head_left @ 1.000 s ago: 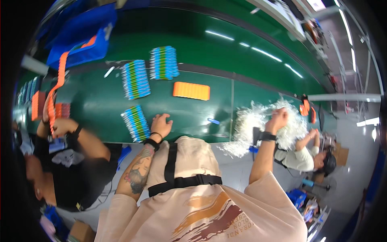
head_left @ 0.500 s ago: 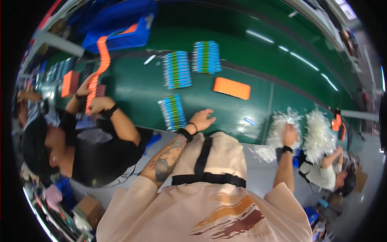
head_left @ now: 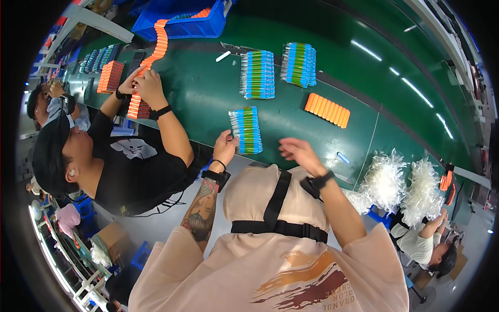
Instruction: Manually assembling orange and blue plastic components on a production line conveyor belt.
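Note:
My left hand (head_left: 224, 147) is at the left edge of a stack of slim blue-and-green packs in clear wrap (head_left: 246, 130), its bent fingers closed on the wrap. To the right of this stack, my right hand (head_left: 301, 154) hovers over the green work surface (head_left: 197, 104). Its fingers are loosely bent and apart, and nothing shows in them. Two more stacks of the same packs, one on the left (head_left: 257, 74) and one on the right (head_left: 299, 64), lie farther back. An orange row of joined cylinders (head_left: 327, 110) lies beyond my right hand.
Heaps of clear plastic bags (head_left: 385, 179) sit at the right. A small blue piece (head_left: 342, 157) lies nearby. At left, a co-worker's hands (head_left: 148, 86) handle an orange strip (head_left: 160, 41) running from a blue bin (head_left: 179, 26). Another person (head_left: 423, 239) is at far right.
My right hand has come left from the clear bag heap to near the front stack. My left hand has moved back to that stack's left edge. The view has shifted.

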`<action>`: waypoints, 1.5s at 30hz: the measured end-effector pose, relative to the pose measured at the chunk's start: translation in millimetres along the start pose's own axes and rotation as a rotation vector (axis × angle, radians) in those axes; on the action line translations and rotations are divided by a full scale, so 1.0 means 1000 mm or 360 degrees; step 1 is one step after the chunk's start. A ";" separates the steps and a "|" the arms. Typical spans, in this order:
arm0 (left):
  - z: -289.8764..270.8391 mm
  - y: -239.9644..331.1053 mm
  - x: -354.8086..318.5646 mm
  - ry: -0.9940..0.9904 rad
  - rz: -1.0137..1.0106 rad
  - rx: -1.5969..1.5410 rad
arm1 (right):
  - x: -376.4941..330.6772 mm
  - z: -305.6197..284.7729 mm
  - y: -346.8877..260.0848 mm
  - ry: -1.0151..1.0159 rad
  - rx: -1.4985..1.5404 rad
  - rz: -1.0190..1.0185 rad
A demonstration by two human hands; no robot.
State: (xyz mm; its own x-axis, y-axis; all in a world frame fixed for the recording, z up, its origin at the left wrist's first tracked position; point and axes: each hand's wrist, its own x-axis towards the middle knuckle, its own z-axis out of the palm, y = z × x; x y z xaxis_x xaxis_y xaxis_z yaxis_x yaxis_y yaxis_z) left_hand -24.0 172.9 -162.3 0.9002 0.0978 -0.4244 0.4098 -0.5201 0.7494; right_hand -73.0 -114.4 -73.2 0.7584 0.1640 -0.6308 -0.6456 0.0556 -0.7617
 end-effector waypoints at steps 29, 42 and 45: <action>0.006 0.005 -0.009 -0.0190 -0.0392 -0.0616 | 0.057 0.074 0.006 0.0222 -0.0043 0.0410; -0.002 0.024 -0.021 -0.0220 -0.0505 -0.0741 | 0.070 0.098 -0.001 0.0079 -0.0911 0.0082; -0.006 0.021 -0.019 -0.0210 -0.0478 -0.0709 | 0.072 0.102 0.003 0.0097 -0.0823 -0.0038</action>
State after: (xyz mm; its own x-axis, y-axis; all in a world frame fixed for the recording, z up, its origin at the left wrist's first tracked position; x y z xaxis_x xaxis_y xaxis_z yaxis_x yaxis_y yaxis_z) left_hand -31.4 165.2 -135.9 0.7198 0.0645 -0.6912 0.6942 -0.0739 0.7160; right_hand -29.8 -1.9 -106.0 0.7860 0.1099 -0.6083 -0.5113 -0.4377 -0.7397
